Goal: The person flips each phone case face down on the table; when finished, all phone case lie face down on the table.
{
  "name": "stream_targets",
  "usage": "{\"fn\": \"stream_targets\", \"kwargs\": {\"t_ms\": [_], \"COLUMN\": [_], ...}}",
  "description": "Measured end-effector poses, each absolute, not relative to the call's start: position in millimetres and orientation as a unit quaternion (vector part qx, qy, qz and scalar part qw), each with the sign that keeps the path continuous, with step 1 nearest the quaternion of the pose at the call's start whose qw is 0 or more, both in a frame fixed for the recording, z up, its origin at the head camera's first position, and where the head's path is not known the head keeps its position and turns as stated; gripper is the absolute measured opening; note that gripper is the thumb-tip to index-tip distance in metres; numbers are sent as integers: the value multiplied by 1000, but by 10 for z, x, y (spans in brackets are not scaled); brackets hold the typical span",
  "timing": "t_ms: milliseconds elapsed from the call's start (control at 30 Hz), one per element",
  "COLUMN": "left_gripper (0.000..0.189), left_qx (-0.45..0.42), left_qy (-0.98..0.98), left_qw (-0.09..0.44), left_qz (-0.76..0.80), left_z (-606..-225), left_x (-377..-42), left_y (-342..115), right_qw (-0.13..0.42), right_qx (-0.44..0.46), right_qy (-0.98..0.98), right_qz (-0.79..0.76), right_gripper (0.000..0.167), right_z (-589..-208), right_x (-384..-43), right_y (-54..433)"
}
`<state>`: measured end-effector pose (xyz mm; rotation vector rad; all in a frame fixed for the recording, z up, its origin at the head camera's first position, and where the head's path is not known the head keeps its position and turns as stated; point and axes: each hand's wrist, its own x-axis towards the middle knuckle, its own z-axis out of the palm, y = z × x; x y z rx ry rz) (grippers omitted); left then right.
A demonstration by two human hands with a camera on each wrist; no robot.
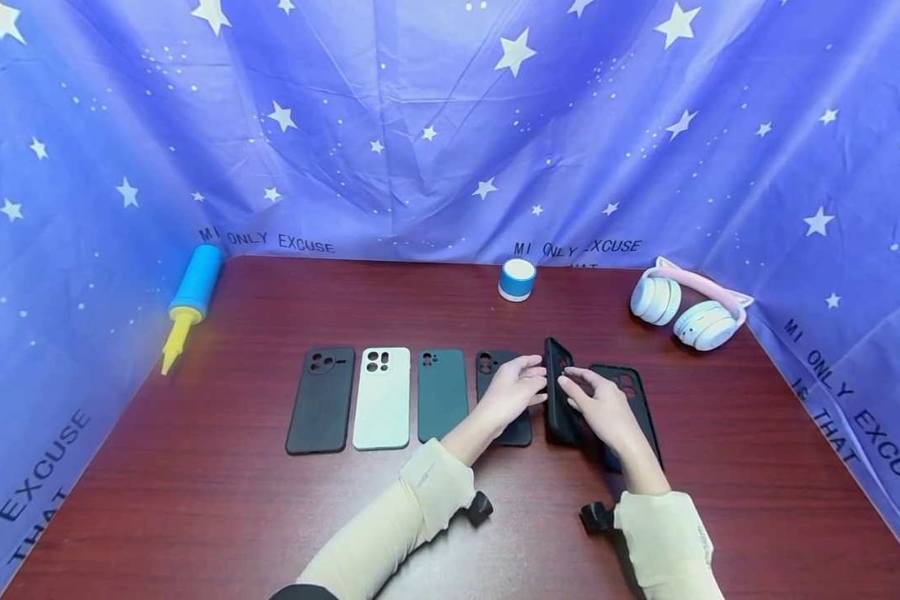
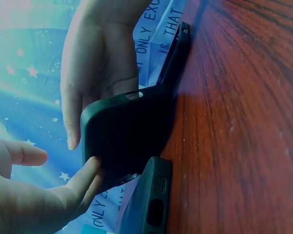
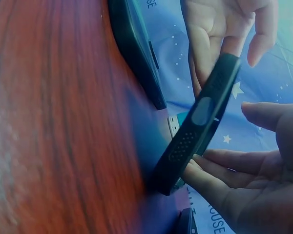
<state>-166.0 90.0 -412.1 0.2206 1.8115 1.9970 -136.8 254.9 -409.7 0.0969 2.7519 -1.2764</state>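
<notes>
We've got L hand [image 1: 513, 392] & R hand [image 1: 598, 407], fingers uncurled, touching opp. sides of a blk phone case [image 1: 558, 421], tilted up on the worktop [image 1: 217, 500] betw. a dk case [image 1: 516, 432] & an upturned case [image 1: 639, 408].

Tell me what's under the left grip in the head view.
Under the left grip, a dark phone case shows at upper left and lower right. Its middle is covered, so anything there cannot be seen.
</notes>
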Motion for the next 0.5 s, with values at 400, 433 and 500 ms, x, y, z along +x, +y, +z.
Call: {"fn": "stream_targets", "kwargs": {"t_ms": [400,433,500], "left_gripper": [44,44,43], "left_qx": [96,96,93], "left_qy": [631,630,629], "left_qw": [227,227,232], "left_qz": [735,736,736], "left_z": [-4103,-4106,-4107], "left_x": [-1631,-1631,-1629], "left_y": [921,925,929], "right_qw": [61,59,58], "right_qx": [51,52,54], "right_qy": [892,893,890], "right_qz": [-445,-442,-449], "right_gripper": [65,65,64], "right_z": [-4068,-4067,-4069], "right_x": [-1381,-1384,-1389], "right_y": [2518,2518,2519]}}
